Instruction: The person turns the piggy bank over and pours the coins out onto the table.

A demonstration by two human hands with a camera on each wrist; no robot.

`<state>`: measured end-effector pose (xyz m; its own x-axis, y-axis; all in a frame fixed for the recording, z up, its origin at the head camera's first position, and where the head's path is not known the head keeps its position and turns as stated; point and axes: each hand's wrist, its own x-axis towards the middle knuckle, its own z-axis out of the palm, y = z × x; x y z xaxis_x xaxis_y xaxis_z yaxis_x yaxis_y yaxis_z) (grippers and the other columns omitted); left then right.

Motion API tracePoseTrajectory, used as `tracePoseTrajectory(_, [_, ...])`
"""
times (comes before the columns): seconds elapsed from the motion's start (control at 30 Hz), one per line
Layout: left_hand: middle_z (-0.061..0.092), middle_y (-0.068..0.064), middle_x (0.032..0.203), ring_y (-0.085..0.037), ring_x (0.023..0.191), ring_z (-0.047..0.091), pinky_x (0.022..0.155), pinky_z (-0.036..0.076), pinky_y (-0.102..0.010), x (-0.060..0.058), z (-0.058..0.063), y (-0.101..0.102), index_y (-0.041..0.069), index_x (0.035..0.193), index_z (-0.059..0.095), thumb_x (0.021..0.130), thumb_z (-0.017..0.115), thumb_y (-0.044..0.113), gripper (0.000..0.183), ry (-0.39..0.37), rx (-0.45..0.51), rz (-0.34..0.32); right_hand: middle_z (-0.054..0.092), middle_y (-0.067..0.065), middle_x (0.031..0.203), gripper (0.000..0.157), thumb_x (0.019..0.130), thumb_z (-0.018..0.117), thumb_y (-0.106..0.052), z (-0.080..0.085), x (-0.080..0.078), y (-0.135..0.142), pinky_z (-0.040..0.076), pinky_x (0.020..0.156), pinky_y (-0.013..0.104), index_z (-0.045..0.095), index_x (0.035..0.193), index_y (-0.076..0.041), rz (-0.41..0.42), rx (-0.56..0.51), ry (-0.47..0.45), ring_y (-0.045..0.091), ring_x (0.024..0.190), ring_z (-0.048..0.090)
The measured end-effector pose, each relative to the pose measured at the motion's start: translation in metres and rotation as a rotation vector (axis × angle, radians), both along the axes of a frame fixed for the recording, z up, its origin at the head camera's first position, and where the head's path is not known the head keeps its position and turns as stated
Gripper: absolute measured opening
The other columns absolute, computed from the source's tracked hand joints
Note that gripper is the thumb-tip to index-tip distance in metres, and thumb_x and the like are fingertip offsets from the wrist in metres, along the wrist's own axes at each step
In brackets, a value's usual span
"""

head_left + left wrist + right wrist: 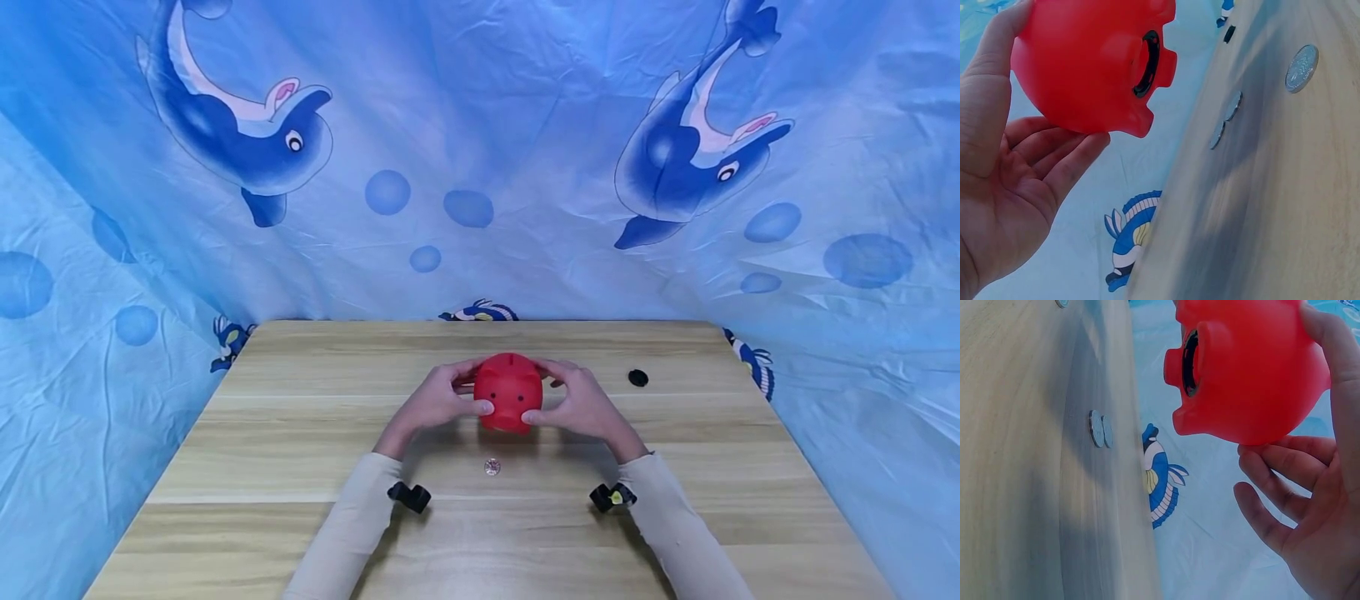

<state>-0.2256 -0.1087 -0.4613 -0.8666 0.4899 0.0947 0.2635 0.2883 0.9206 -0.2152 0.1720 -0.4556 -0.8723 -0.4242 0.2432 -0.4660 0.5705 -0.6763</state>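
Observation:
A red piggy bank (508,385) is held up over the table between both hands, its face toward me and its coin slot on top. My left hand (442,397) grips one side, thumb on the front and fingers behind. On the other side, my right hand (576,403) holds it the same way. In the left wrist view the black-rimmed round hole in its belly (1147,64) shows open. Below lie a silver coin (1302,69) nearer to me and two more coins (1100,429) farther back, hidden behind the piggy bank in the head view.
A round black plug (638,377) lies on the wooden table (247,467) to the right of the hands. Blue cloth (480,167) printed with dolphins hangs behind and along both sides. Black wrist cameras (409,497) sit on the sleeves.

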Motion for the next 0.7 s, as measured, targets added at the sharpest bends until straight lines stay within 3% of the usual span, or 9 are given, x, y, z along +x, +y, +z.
tracePoseTrajectory(0.2, [0.06, -0.001, 0.141, -0.024, 0.119, 0.065, 0.09, 0.06, -0.039, 0.001, 0.005, -0.001, 0.019, 0.151, 0.051, 0.079, 0.088, 0.035, 0.083, 0.035, -0.005, 0.002, 0.063, 0.004, 0.135, 0.09, 0.071, 0.087, -0.054, 0.006, 0.003, 0.001, 0.06, 0.083, 0.052, 0.056, 0.146, -0.016, -0.016, 0.019, 0.012, 0.033, 0.113, 0.061])
tracePoseTrajectory(0.37, [0.059, 0.003, 0.141, -0.025, 0.122, 0.062, 0.094, 0.058, -0.052, 0.004, 0.013, -0.001, 0.024, 0.151, 0.052, 0.074, 0.092, 0.038, 0.087, 0.092, -0.018, 0.001, 0.061, 0.006, 0.136, 0.094, 0.068, 0.09, -0.052, 0.013, 0.008, 0.001, 0.061, 0.08, 0.052, 0.055, 0.148, -0.018, -0.018, 0.025, 0.049, 0.038, 0.114, 0.06])
tracePoseTrajectory(0.5, [0.058, 0.005, 0.143, -0.025, 0.124, 0.061, 0.099, 0.053, -0.059, 0.006, 0.017, -0.001, 0.03, 0.15, 0.051, 0.072, 0.094, 0.038, 0.09, 0.133, -0.022, -0.007, 0.058, 0.004, 0.135, 0.099, 0.064, 0.093, -0.051, 0.019, 0.012, 0.0, 0.062, 0.078, 0.047, 0.053, 0.149, -0.021, -0.028, 0.047, 0.074, 0.031, 0.114, 0.059])
tracePoseTrajectory(0.7, [0.054, 0.007, 0.148, -0.024, 0.128, 0.059, 0.102, 0.054, -0.05, 0.007, 0.022, -0.003, 0.034, 0.152, 0.047, 0.071, 0.095, 0.034, 0.094, 0.176, -0.024, -0.026, 0.057, 0.003, 0.132, 0.103, 0.062, 0.095, -0.049, 0.024, 0.016, -0.002, 0.062, 0.079, 0.049, 0.05, 0.151, -0.022, -0.039, 0.08, 0.118, 0.026, 0.116, 0.057])
